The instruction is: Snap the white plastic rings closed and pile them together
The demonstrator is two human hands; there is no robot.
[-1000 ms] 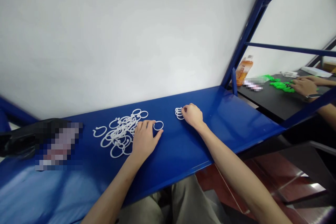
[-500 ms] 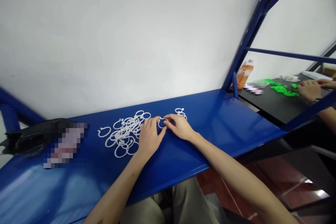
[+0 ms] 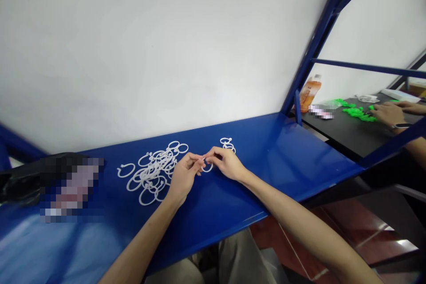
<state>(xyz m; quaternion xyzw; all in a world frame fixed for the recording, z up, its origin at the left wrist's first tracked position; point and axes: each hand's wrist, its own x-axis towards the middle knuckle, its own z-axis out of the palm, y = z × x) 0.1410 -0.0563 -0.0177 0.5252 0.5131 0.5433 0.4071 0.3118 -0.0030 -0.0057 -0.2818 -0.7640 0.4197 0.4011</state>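
Note:
Between my two hands is a white plastic curtain ring [image 3: 207, 169], its lower curve showing below the fingertips. My left hand [image 3: 184, 176] pinches it from the left, thumb and fingers together. From the other side my right hand [image 3: 226, 162] grips the same ring, so its two ends are hidden in my fingers. A loose pile of similar open rings [image 3: 156, 169] with knobbed ends lies just left of my left hand. Beyond my right hand sits a smaller group of rings [image 3: 226, 143].
The blue table [image 3: 282, 155] meets a white wall at the back. At the left lie a black plastic bag [image 3: 20, 184] and a blurred packet [image 3: 75, 184]. Past the blue frame post [image 3: 311, 49], another person's hands [image 3: 391, 113] work among green pieces [image 3: 357, 112] beside an orange bottle [image 3: 310, 93].
The ring has come nearer and turned, its curve now hanging below my fingers. My left hand has closed from a spread pose into a pinch on it.

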